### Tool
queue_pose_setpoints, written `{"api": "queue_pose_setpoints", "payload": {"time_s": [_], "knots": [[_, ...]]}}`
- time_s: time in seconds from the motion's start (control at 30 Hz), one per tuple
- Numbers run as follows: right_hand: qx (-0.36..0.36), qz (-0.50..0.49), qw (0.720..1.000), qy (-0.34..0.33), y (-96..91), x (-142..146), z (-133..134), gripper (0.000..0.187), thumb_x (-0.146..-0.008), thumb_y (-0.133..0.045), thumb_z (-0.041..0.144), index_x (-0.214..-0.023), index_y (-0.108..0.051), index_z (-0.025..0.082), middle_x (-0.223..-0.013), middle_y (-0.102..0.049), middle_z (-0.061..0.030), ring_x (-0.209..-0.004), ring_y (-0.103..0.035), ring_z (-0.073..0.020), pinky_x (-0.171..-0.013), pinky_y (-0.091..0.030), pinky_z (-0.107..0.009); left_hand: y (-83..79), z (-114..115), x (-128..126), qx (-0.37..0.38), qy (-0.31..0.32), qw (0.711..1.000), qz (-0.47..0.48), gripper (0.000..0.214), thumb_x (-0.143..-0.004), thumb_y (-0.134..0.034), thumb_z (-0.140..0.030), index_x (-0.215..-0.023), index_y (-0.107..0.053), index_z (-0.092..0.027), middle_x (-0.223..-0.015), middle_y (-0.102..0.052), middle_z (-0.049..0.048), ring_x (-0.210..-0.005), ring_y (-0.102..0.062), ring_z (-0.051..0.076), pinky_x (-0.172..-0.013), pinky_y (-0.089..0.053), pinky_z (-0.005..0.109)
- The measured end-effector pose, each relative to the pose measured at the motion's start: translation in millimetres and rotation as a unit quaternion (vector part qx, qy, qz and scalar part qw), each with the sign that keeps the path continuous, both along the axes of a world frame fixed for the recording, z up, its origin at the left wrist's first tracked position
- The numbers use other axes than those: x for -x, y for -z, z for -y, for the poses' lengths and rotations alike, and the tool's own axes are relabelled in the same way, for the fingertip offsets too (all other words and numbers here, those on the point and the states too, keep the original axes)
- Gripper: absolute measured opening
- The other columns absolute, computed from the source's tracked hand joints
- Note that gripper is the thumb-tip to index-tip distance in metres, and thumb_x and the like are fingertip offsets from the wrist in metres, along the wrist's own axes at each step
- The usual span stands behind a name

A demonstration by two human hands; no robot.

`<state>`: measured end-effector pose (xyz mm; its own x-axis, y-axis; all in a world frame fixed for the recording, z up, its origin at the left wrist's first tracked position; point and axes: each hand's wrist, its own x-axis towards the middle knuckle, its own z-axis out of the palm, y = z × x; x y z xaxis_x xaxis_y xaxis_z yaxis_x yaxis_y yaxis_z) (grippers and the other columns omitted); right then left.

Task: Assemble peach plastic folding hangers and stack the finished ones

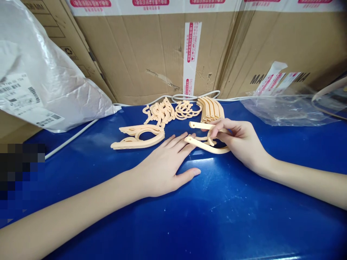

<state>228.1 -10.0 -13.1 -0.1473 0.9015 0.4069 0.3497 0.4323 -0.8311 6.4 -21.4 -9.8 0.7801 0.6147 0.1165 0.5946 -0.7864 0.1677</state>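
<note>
My right hand (238, 144) is closed around a peach plastic folding hanger (206, 142), holding it just above the blue table (206, 213). My left hand (165, 164) lies flat and open on the table, its fingertips touching the near end of that hanger. An assembled peach hanger (138, 139) lies to the left of my fingers. Behind it sit a heap of small peach hooks (159, 112), a few ring-shaped pieces (185, 110) and a stack of curved hanger arms (211, 108).
Big cardboard boxes (151, 54) wall off the back. A white plastic bag with labels (40, 72) rests at the left. A clear plastic bag (287, 108) lies at the right. A white cable (73, 137) runs along the table's back edge.
</note>
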Motion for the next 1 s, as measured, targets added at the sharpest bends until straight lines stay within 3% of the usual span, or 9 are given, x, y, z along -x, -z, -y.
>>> {"api": "queue_pose_setpoints", "payload": {"time_s": [0.1,0.2,0.3,0.37,0.47,0.6,0.67,0.83,1.0], "knots": [[-0.018,0.008,1.0,-0.001,-1.1,0,1,0.019,-0.079,-0.054,0.012,-0.067,-0.064,0.022,-0.078,-0.067,-0.0009,-0.085,-0.063,-0.0191,-0.076,-0.049,-0.035,-2.7,2,-1,-0.045,-0.008,0.999,0.007,0.055,-0.094,-0.043,-0.052,-0.136,-0.046,-0.015,-0.14,-0.05,0.013,-0.129,-0.044,0.032,-0.108,-0.034,0.053],[-0.025,0.012,1.0,0.005,-1.4,0,1,0.019,-0.08,-0.054,0.013,-0.068,-0.064,0.023,-0.078,-0.067,-0.0009,-0.087,-0.063,-0.0201,-0.076,-0.048,-0.036,-6.4,9,-1,-0.143,0.002,0.99,0.009,0.042,-0.095,-0.044,-0.045,-0.116,-0.06,-0.013,-0.108,-0.065,0.0111,-0.1,-0.059,0.028,-0.088,-0.047,0.045],[-0.022,0.01,1.0,0.011,-1.1,-1,1,0.018,-0.08,-0.054,0.013,-0.068,-0.063,0.023,-0.078,-0.067,-0.0008,-0.084,-0.063,-0.0197,-0.075,-0.049,-0.036,-9.7,19,-2,-0.276,0.033,0.961,-0.007,0.03,-0.096,-0.043,-0.032,-0.09,-0.065,-0.014,-0.074,-0.063,0.0048,-0.07,-0.059,0.021,-0.067,-0.046,0.036],[-0.019,0.013,1.0,0.015,-0.6,-1,0,0.017,-0.08,-0.054,0.014,-0.069,-0.063,0.022,-0.081,-0.068,-0.0009,-0.084,-0.063,-0.0196,-0.075,-0.049,-0.036,-11.0,23,-3,-0.326,0.045,0.944,-0.015,0.028,-0.095,-0.044,-0.028,-0.078,-0.063,-0.016,-0.063,-0.059,0.0019,-0.06,-0.055,0.018,-0.059,-0.042,0.033],[-0.009,0.017,1.0,0.016,0.9,-1,-2,0.016,-0.081,-0.054,0.015,-0.07,-0.063,0.022,-0.083,-0.069,-0.001,-0.085,-0.064,-0.0196,-0.074,-0.049,-0.035,-10.9,22,-2,-0.31,0.033,0.95,-0.01,0.026,-0.093,-0.047,-0.031,-0.078,-0.062,-0.016,-0.068,-0.062,0.0035,-0.065,-0.058,0.02,-0.058,-0.042,0.034],[0.002,0.023,1.0,-0.004,3.7,-3,-8,0.012,-0.08,-0.055,0.015,-0.073,-0.064,0.02,-0.086,-0.07,-0.0017,-0.088,-0.064,-0.0191,-0.079,-0.05,-0.036,-7.7,15,0,-0.19,0.025,0.981,0.033,0.031,-0.092,-0.051,-0.033,-0.113,-0.06,-0.013,-0.114,-0.065,0.0097,-0.097,-0.062,0.025,-0.078,-0.05,0.037],[0.002,0.034,0.999,-0.016,5.5,-4,-12,0.012,-0.081,-0.055,0.014,-0.077,-0.065,0.02,-0.088,-0.069,-0.0022,-0.089,-0.064,-0.0185,-0.084,-0.049,-0.037,-6.6,14,2,-0.139,0.027,0.989,0.046,0.035,-0.093,-0.05,-0.03,-0.122,-0.056,-0.012,-0.122,-0.063,0.0094,-0.1,-0.062,0.023,-0.08,-0.052,0.035],[-0.052,0.091,0.993,-0.06,11.1,-11,-21,0.022,-0.082,-0.05,0.008,-0.085,-0.067,0.02,-0.107,-0.067,-0.0049,-0.112,-0.059,-0.0202,-0.1,-0.043,-0.041,-8.9,27,3,-0.151,0.044,0.986,0.06,0.028,-0.09,-0.049,-0.025,-0.106,-0.064,-0.009,-0.1,-0.069,0.0107,-0.086,-0.065,0.025,-0.069,-0.053,0.037],[-0.036,0.142,0.987,-0.065,10.0,-12,-24,0.023,-0.082,-0.049,0.008,-0.087,-0.068,0.02,-0.105,-0.069,-0.0053,-0.104,-0.063,-0.0199,-0.096,-0.047,-0.039,-11.9,48,-2,-0.207,0.055,0.976,0.037,0.023,-0.092,-0.045,-0.017,-0.101,-0.066,-0.01,-0.087,-0.07,0.0074,-0.076,-0.066,0.022,-0.06,-0.051,0.032]]}}
